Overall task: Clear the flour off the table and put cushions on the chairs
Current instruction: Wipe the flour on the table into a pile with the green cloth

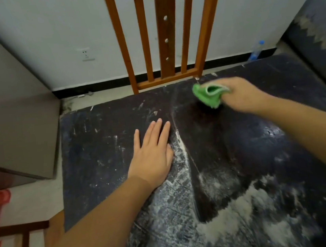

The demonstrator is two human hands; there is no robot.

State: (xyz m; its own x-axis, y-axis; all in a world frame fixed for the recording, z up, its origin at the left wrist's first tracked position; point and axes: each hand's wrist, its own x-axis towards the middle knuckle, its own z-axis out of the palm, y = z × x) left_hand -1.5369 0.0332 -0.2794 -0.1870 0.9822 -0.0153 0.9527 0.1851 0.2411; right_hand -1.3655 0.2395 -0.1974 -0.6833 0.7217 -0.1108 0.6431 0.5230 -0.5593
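The right hand (pixel 243 94) grips a bunched green cloth (pixel 208 95) at the far side of the dark tabletop (pixel 101 135), just short of the edge by the chair (pixel 166 31). Starting that far out makes sense as a judgement: a stroke begun there can drag loose powder toward the near edge, where most of it lies. The cloth is wadded, not spread, likely so the fingers can press it down firmly.

The left hand (pixel 154 155) lies flat with fingers straight, palm on the tabletop, holding nothing; it seems placed to brace the body while the other arm reaches across.

The flour (pixel 238 215) sits thickest in the near right part, with a thin white ridge running up the middle beside the left hand and faint streaks elsewhere. The patch around the cloth looks darker and cleaner. Much flour remains, so clearing is well short of done. The chair's seat is hidden behind the tabletop, and no cushion shows.
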